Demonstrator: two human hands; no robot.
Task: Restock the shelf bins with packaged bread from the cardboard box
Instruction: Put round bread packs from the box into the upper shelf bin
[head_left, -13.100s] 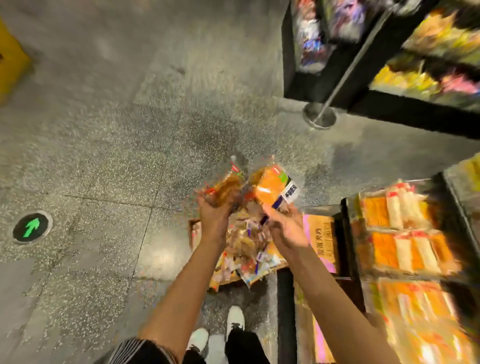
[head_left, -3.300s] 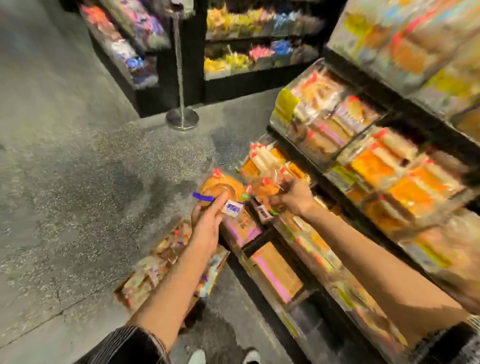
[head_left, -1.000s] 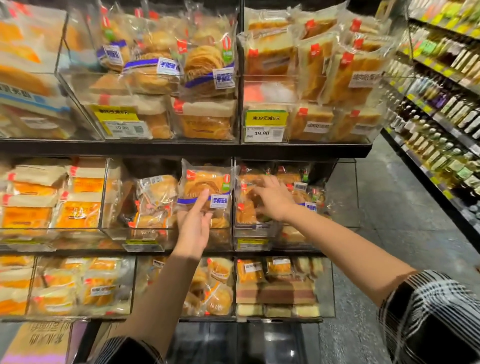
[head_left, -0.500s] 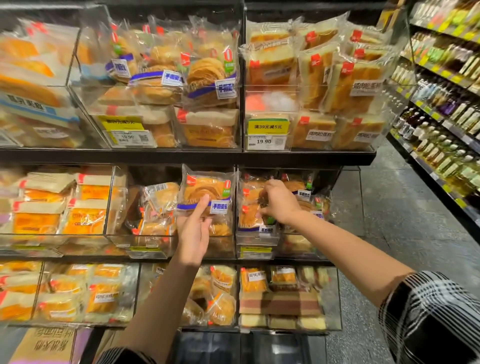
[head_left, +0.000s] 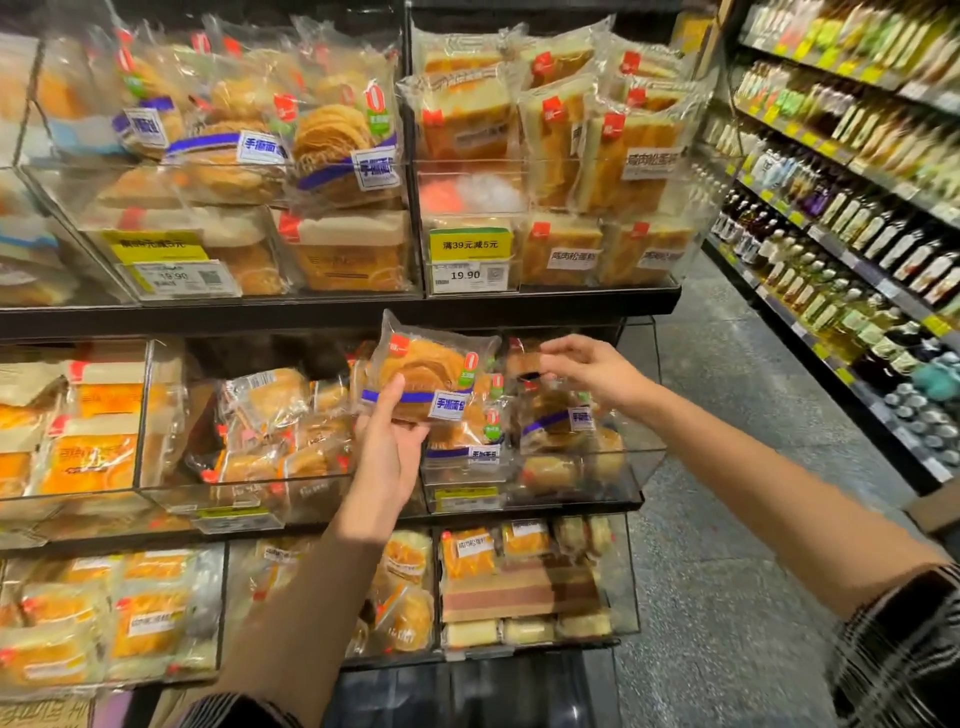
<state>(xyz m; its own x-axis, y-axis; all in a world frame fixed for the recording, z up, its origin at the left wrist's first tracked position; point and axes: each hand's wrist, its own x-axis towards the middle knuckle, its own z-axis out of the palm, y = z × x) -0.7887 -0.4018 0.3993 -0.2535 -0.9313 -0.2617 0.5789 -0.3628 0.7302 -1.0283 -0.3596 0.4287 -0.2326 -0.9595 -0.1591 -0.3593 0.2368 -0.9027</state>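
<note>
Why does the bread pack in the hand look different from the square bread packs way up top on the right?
The round bread pack has a blue band and swirly bread; the square toast packs hold pale flat slices with no blue band. The left hand holds the round one up; the square ones stand in a bin. Both have clear wrappers with red tags.

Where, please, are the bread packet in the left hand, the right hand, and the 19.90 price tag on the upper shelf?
bread packet (head_left: 427, 375): head view, on its clear front.
right hand (head_left: 597, 370): head view, on its back.
19.90 price tag (head_left: 470, 274): head view, on the white part.
</note>
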